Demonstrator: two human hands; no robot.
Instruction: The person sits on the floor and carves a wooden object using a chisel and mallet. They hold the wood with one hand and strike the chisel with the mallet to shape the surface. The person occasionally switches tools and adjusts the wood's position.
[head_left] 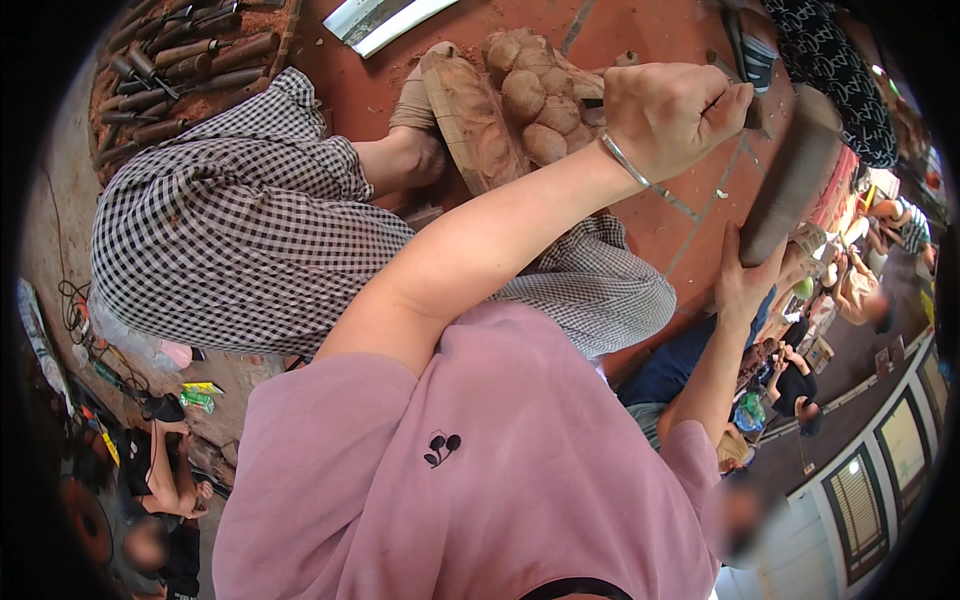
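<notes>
My left hand (675,115), with a silver bangle at the wrist, is closed in a fist around a chisel (757,112); its butt end sticks out toward the right. Most of the chisel is hidden by the fist. My right hand (745,285) grips a thick, dark club-shaped wooden mallet (795,170) by its lower end. The mallet's head is raised close to the chisel's butt. Left of my fist lies a wood carving (540,95) with several rounded lumps. A flat-sided carved block (470,120) rests beside it, against my bare foot (415,155).
A tray (290,35) of several wooden-handled carving tools (190,70) stands at the far left among shavings. A pale metal-like strip (385,20) lies on the red tiled floor (690,230). Other people sit at the right and lower left. Cables (75,300) run along the left.
</notes>
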